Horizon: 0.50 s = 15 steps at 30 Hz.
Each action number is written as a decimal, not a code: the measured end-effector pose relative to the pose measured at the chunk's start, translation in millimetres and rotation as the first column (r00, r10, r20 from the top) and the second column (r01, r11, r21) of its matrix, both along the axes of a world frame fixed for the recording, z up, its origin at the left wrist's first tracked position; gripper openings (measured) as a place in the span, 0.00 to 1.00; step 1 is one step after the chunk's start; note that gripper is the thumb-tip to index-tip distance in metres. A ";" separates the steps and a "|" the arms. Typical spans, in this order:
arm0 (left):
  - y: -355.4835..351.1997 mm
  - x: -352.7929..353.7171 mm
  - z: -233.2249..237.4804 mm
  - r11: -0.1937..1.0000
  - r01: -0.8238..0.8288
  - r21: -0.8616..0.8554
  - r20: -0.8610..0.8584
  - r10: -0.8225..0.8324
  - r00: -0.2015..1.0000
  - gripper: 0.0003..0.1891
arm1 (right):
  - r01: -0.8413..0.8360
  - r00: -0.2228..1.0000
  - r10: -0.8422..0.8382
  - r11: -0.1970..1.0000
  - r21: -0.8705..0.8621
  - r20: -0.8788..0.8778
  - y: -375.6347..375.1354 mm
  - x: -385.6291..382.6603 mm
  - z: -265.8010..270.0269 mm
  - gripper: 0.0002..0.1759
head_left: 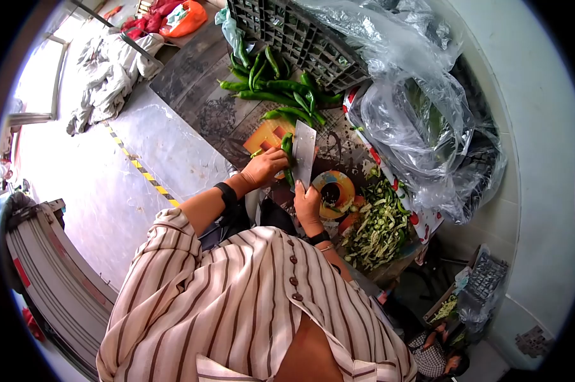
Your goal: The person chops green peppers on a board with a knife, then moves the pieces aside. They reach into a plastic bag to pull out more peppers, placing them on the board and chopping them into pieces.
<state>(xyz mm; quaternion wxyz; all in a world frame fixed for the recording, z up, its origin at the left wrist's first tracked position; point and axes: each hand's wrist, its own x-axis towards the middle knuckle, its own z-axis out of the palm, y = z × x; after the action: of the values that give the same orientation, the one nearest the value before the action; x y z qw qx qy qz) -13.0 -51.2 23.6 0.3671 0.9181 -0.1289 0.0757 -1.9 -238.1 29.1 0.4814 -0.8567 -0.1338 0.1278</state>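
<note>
Striped cloth of the person's shirt fills the near view. Past it, the right hand (308,204) is closed around the handle of a cleaver (304,153), blade down on the table (195,79). The left hand (265,167) is curled, pinning a green pepper (287,149) just beside the blade. Cut pieces (376,229) lie heaped toward the right edge. Whole peppers (271,86) are piled farther off, against a dark crate (294,32). Risk: the left fingertips are close to the blade, and a rolling pepper could bring the edge onto them.
</note>
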 end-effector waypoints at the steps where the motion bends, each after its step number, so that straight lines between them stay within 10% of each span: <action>1: 0.4 0.3 0.3 1.000 0.004 0.009 0.008 -0.004 1.000 0.09 | -0.003 1.000 0.003 1.000 0.001 0.013 0.6 0.5 0.0 0.20; 15: 1.2 -0.6 -4.1 1.000 -0.005 -0.007 0.071 0.006 0.997 0.08 | -0.066 0.998 0.065 0.993 -0.098 -0.012 22.1 16.4 4.8 0.17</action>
<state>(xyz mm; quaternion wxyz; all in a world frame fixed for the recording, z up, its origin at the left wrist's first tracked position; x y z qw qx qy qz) -13.6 -50.0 19.5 0.3651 0.9139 -0.1392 0.1098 14.5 -216.0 33.9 0.4347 -0.8740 -0.1534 0.1538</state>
